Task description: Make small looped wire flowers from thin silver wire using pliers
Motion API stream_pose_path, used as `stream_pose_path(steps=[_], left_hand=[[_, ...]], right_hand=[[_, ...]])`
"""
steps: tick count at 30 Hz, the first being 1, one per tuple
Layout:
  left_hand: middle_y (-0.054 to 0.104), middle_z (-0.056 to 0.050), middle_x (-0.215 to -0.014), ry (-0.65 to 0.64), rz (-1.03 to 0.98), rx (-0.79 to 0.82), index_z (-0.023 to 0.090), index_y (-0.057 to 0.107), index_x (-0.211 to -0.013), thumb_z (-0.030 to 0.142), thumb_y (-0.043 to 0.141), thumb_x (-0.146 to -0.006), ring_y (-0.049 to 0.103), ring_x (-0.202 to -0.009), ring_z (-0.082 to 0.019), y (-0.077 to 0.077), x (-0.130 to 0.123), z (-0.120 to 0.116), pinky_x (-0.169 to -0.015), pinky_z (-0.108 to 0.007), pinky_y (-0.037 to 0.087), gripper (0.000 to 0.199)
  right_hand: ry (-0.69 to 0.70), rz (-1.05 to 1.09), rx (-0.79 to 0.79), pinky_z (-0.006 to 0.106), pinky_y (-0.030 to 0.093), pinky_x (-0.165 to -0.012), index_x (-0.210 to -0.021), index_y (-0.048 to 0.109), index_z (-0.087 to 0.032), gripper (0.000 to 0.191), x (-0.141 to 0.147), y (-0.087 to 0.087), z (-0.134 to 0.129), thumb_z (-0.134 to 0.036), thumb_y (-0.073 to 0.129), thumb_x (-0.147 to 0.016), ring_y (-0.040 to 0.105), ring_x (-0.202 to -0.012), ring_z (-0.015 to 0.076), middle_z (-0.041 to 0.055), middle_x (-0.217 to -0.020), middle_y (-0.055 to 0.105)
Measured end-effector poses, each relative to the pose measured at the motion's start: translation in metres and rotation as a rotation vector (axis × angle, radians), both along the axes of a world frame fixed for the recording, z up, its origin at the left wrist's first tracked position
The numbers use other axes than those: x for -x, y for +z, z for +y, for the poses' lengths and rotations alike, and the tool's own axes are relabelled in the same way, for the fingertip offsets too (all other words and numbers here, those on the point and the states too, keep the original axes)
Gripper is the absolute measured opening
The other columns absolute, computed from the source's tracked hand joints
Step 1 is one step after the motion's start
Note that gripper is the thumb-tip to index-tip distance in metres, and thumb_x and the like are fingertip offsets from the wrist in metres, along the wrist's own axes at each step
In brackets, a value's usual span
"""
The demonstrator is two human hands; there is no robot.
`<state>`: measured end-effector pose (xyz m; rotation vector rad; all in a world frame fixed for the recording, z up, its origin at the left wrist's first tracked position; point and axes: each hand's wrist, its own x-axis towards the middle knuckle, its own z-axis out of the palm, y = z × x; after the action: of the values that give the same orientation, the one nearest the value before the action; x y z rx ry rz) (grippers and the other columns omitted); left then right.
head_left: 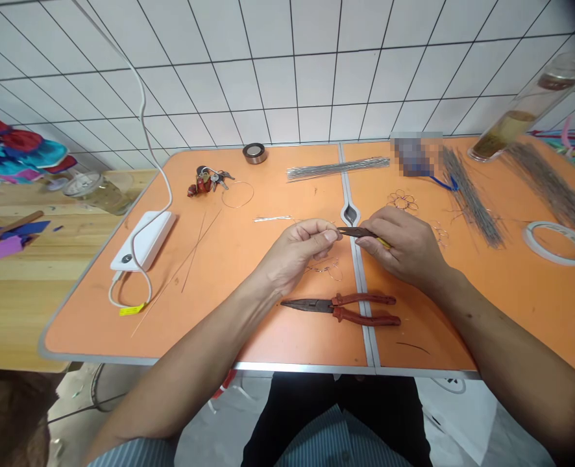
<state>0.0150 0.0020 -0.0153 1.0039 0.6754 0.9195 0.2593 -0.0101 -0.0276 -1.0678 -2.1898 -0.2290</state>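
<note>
My right hand is wrapped round small dark pliers with a bit of yellow handle showing. Their tip points left and meets the pinched fingertips of my left hand, above the seam of the orange table. Whatever the left fingers pinch is too small to make out. Below the hands lie red-handled long-nose pliers, tips to the left. A bent thin wire shape lies partly under my left hand. Another flower-shaped wire rests beyond my right hand.
Wire bundles lie at the back and right, near a tape roll and a tall glass bottle. Black tape, keys and a white power bank with its cable are farther left.
</note>
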Motion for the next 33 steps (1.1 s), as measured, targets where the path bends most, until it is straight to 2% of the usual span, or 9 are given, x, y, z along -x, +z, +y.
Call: stream_pose_path(steps=[7, 16, 24, 30, 33], left_hand=[[0.056, 0.004, -0.066, -0.007, 0.022, -0.014, 0.017, 0.077, -0.083, 0.043, 0.094, -0.08, 0.044, -0.061, -0.009, 0.001, 0.0011, 0.0001, -0.063, -0.024, 0.036, 0.032], [0.053, 0.004, -0.063, -0.048, 0.049, -0.045, 0.018, 0.075, -0.083, 0.048, 0.092, -0.083, 0.043, -0.061, -0.01, 0.0026, 0.0012, -0.0015, -0.065, -0.026, 0.037, 0.035], [0.054, 0.004, -0.064, -0.023, 0.092, -0.041, 0.018, 0.074, -0.079, 0.046, 0.091, -0.083, 0.045, -0.063, -0.01, 0.0017, 0.0012, -0.0027, -0.067, -0.027, 0.036, 0.033], [0.062, 0.002, -0.072, -0.05, 0.033, -0.024, 0.019, 0.078, -0.083, 0.043, 0.092, -0.082, 0.054, -0.067, -0.012, 0.0007, 0.0031, -0.001, -0.074, -0.029, 0.045, 0.028], [0.066, 0.0, -0.073, -0.074, 0.027, -0.035, 0.019, 0.077, -0.085, 0.042, 0.09, -0.086, 0.061, -0.073, -0.014, 0.0002, 0.0042, -0.0007, -0.081, -0.031, 0.048, 0.026]], right_hand=[[0.016, -0.015, 0.027, 0.037, 0.051, -0.072, -0.099, 0.078, -0.017, 0.039, -0.0006, 0.0003, -0.0001, -0.042, 0.054, -0.115, 0.07, -0.083, 0.0231, 0.01, -0.092, 0.075], [0.008, -0.069, 0.006, 0.037, 0.047, -0.068, -0.097, 0.079, -0.017, 0.039, -0.0022, 0.0029, -0.0007, -0.041, 0.054, -0.115, 0.066, -0.076, 0.0223, 0.0086, -0.085, 0.073], [0.014, -0.08, -0.018, 0.035, 0.046, -0.066, -0.096, 0.078, -0.019, 0.035, -0.0002, 0.0026, -0.0008, -0.041, 0.057, -0.114, 0.064, -0.074, 0.0207, 0.0068, -0.082, 0.072], [0.05, 0.068, 0.105, 0.036, 0.049, -0.071, -0.102, 0.076, -0.022, 0.031, -0.0006, 0.0012, 0.0015, -0.039, 0.053, -0.115, 0.068, -0.082, 0.0223, 0.0067, -0.086, 0.072], [0.038, 0.06, 0.123, 0.037, 0.05, -0.072, -0.102, 0.076, -0.022, 0.031, -0.0025, 0.0002, 0.0023, -0.04, 0.055, -0.114, 0.068, -0.082, 0.023, 0.0071, -0.089, 0.073]])
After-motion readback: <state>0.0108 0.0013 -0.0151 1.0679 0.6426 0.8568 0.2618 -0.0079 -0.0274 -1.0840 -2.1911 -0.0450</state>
